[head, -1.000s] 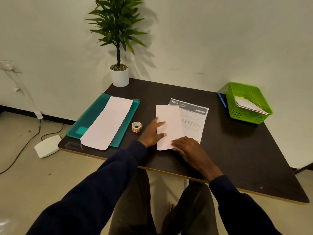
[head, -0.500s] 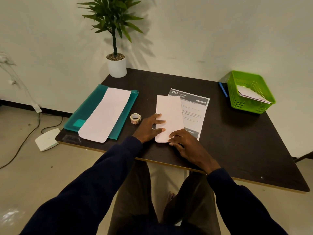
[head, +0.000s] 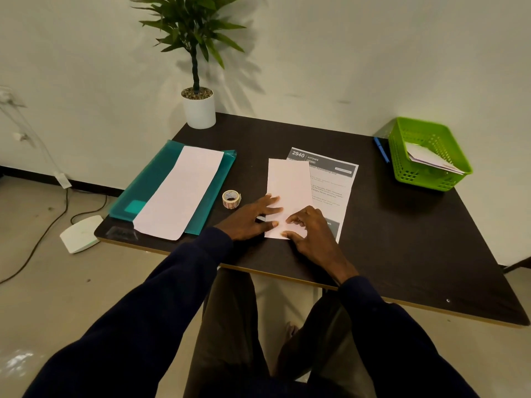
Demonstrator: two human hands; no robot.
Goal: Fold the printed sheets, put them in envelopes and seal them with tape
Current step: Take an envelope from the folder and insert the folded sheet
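Note:
A folded white sheet (head: pixel 288 185) lies lengthwise on a printed sheet (head: pixel 333 182) headed "2940 KITCHEN" on the dark table (head: pixel 402 239). My left hand (head: pixel 250 218) rests on the folded sheet's near left edge with fingers spread flat. Over its near end, my right hand (head: pixel 309 231) has its fingers bent, fingertips touching the paper. A small tape roll (head: pixel 230 199) stands just left of my left hand. A long white envelope (head: pixel 179 191) lies on a teal folder (head: pixel 149 182) at the left.
A green basket (head: pixel 425 156) holding envelopes sits at the back right, a blue pen (head: pixel 381 149) beside it. A potted plant (head: pixel 198 104) stands at the back left corner. Cables and a white device (head: pixel 80 232) lie on the floor left of the table.
My right hand's fingers curled up onto the folded sheet's near end; my left hand slid slightly toward me along its left edge. The camera view shifted.

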